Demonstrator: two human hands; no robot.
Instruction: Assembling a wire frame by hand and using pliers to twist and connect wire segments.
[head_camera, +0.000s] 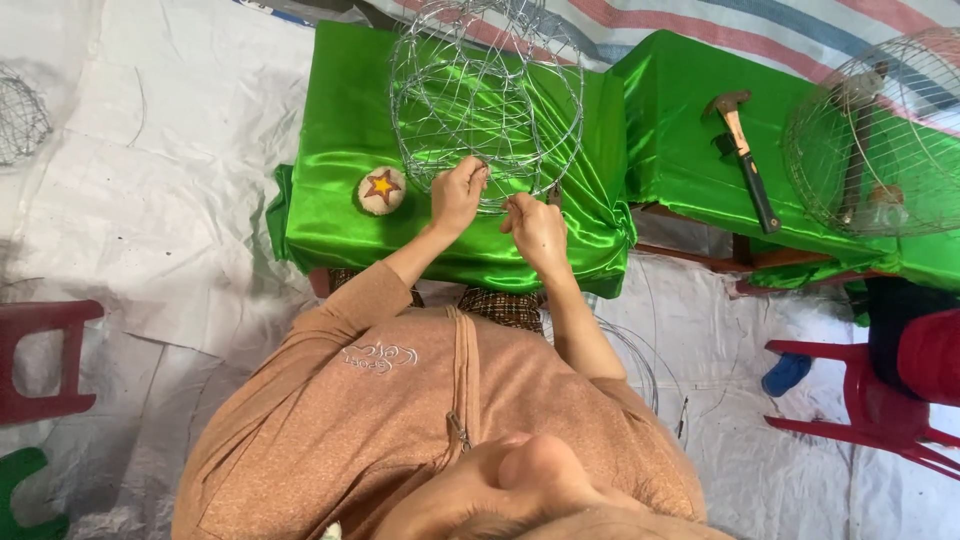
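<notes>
Both hands (458, 193) (535, 225) pinch wire frame (486, 100) rim.

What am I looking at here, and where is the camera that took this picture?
There is no machine here: a person works with two bare hands, and the camera sits on that person's head, looking straight down. That is why you see their chin and tan zip-up top at the bottom.

In front of them stands a small table covered in shiny green cloth. On it rests a rounded wire frame, like a cage of thin metal wire. The left hand pinches the frame's lower rim. The right hand is at the same rim, seemingly holding a small tool, too hidden to name.

Beside the left hand lies a small round ball with a star pattern. On a second green table to the right lie a hammer and another wire frame. Red plastic chairs stand around.
</notes>
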